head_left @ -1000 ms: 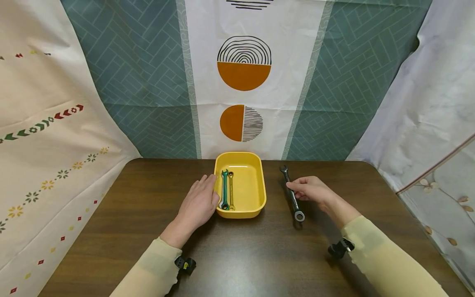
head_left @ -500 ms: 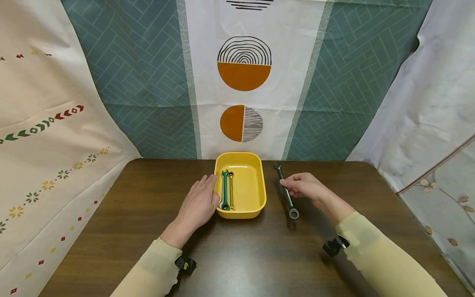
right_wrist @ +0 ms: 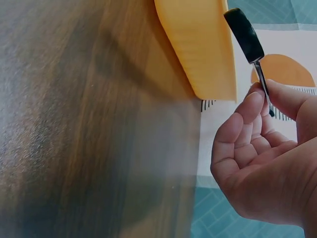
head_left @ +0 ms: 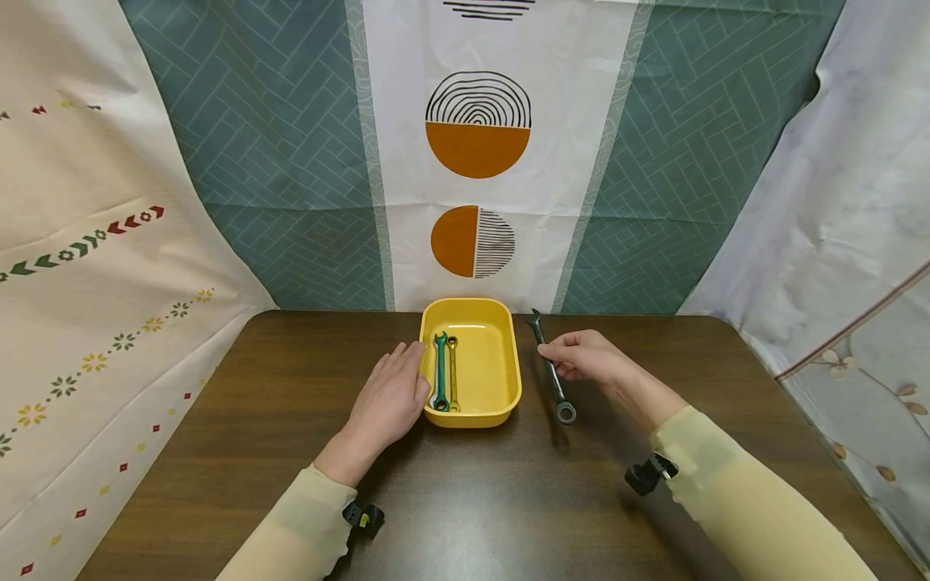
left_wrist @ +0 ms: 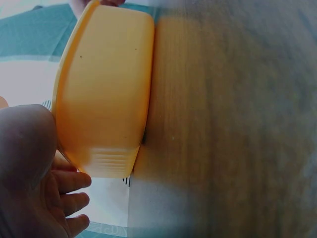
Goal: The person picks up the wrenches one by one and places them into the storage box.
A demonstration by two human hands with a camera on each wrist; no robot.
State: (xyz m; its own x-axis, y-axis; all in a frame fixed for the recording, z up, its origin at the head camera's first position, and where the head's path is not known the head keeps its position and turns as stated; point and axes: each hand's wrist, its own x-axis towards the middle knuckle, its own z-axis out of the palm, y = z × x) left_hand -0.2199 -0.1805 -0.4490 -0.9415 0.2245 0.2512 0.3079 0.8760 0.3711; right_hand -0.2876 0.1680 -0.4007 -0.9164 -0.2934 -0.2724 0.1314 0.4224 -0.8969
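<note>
A yellow tray stands on the table with a green wrench and a slimmer yellow wrench lying along its left side. Beside the green one, a silvery tool, perhaps another wrench, is mostly hidden. My left hand holds the tray's left rim, thumb over the edge and fingers outside the wall, as the left wrist view shows. To the right of the tray, my right hand pinches a dark combination wrench near its middle between thumb and fingertips. This wrench is raised above the table, ring end towards me.
The brown wooden table reaches back to a patterned curtain just behind the tray. Light cloths hang on both sides. A small black device is strapped at each wrist.
My right hand has moved left and slightly away from me, bringing the dark wrench closer to the tray. The left hand and tray have stayed in place.
</note>
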